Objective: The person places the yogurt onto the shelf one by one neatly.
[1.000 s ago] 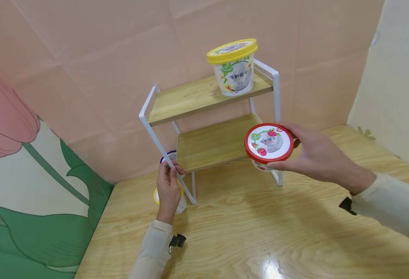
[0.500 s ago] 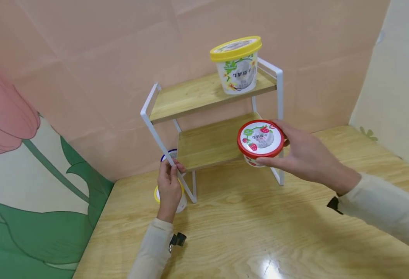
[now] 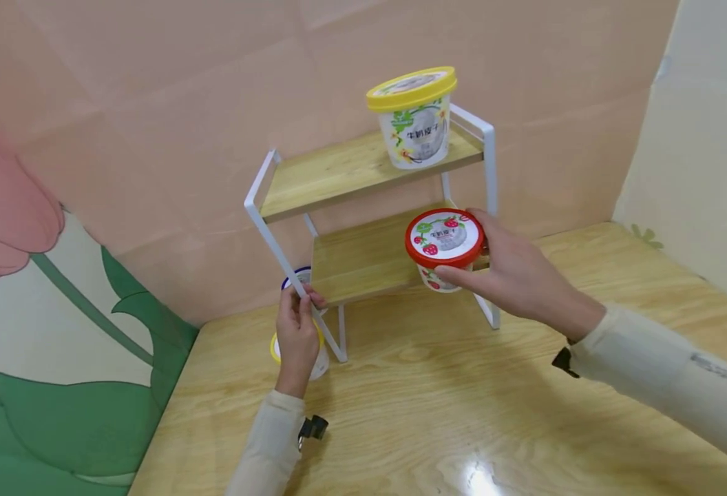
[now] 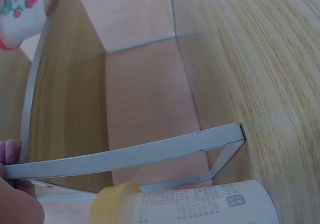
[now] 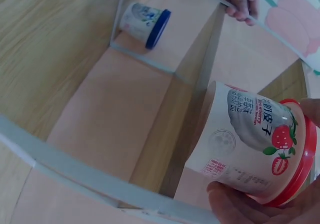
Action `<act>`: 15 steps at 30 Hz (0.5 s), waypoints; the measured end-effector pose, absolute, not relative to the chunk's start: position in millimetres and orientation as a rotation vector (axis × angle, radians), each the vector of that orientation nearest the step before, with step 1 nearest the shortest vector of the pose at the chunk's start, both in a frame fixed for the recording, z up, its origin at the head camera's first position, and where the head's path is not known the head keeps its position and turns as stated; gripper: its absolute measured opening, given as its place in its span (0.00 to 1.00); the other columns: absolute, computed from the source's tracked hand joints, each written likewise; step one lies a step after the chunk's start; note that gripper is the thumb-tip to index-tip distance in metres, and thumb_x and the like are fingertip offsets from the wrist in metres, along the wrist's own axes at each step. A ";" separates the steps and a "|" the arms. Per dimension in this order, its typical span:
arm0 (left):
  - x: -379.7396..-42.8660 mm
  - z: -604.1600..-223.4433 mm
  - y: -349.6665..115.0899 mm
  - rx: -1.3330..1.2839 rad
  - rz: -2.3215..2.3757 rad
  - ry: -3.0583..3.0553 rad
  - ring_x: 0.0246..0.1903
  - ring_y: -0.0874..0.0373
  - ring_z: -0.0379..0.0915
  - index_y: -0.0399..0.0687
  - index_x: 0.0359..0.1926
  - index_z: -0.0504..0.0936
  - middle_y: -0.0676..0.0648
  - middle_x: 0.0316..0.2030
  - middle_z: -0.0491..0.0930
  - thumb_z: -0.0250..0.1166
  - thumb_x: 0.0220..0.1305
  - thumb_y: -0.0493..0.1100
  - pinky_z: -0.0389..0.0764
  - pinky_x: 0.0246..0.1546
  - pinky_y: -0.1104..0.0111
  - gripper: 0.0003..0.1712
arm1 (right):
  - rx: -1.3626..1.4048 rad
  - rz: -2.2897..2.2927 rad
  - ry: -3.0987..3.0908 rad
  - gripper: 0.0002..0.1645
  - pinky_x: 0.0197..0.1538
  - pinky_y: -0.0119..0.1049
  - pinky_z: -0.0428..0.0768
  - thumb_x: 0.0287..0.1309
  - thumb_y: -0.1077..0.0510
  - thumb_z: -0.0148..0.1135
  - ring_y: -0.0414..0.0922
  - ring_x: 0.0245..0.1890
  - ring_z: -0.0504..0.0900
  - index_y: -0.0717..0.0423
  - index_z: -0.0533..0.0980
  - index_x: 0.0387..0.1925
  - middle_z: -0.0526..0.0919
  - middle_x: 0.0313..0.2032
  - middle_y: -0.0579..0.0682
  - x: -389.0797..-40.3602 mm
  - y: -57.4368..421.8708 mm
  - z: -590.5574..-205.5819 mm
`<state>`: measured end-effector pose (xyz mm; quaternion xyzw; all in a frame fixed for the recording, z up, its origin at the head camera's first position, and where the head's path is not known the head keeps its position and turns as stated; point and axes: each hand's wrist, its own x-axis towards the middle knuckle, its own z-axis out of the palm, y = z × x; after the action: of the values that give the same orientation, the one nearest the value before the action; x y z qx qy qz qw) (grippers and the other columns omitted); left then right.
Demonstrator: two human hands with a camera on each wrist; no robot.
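Note:
My right hand grips a white ice cream tub with a red lid and strawberry print, upright in front of the lower board's right part. The two-tier shelf rack has wooden boards and a white metal frame. At its left front post, my left hand pinches the frame, near the lower board. On the top board's right half stands a yellow-lidded tub. Beside the left post, partly behind the left hand, is another yellow-lidded tub. A blue-lidded tub stands farther back on the table, mostly hidden in the head view.
The rack stands on a wood-grain table against a pink backdrop. A tulip-patterned panel borders the left side, and a pale wall the right.
My right hand has carried the red-lidded tub leftward and slightly up, closer to the lower board. The left hand stays on the rack's post.

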<state>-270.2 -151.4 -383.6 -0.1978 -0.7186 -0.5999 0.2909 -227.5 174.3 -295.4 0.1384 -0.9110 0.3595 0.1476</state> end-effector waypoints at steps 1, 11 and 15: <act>-269.7 -383.6 -151.8 -0.527 -1.603 -1.916 0.38 0.66 0.76 0.23 0.51 0.68 0.32 0.37 0.75 0.46 0.77 0.35 0.82 0.46 0.78 0.15 | 0.403 1.066 -2.620 0.59 0.54 0.53 0.80 0.53 0.29 0.67 0.50 0.55 0.79 0.51 0.53 0.74 0.76 0.59 0.50 -229.2 172.3 -294.9; -269.7 -383.0 -151.3 -0.555 -1.613 -1.886 0.38 0.66 0.76 0.22 0.49 0.68 0.33 0.36 0.74 0.46 0.77 0.34 0.82 0.45 0.78 0.14 | 0.412 1.273 -2.653 0.60 0.62 0.57 0.78 0.57 0.28 0.61 0.56 0.64 0.75 0.54 0.45 0.77 0.70 0.66 0.54 -240.0 164.7 -290.7; -270.2 -382.5 -152.3 -0.562 -1.619 -1.876 0.38 0.67 0.76 0.22 0.49 0.68 0.37 0.36 0.75 0.47 0.77 0.33 0.83 0.45 0.77 0.13 | 0.398 1.345 -2.644 0.63 0.62 0.56 0.78 0.58 0.28 0.61 0.58 0.64 0.74 0.53 0.41 0.78 0.68 0.68 0.56 -246.2 160.7 -290.7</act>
<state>-270.2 -152.3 -382.5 -0.2111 -0.7054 -0.6085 0.2959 -246.2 160.7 -290.7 0.1325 -0.8810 0.4482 0.0740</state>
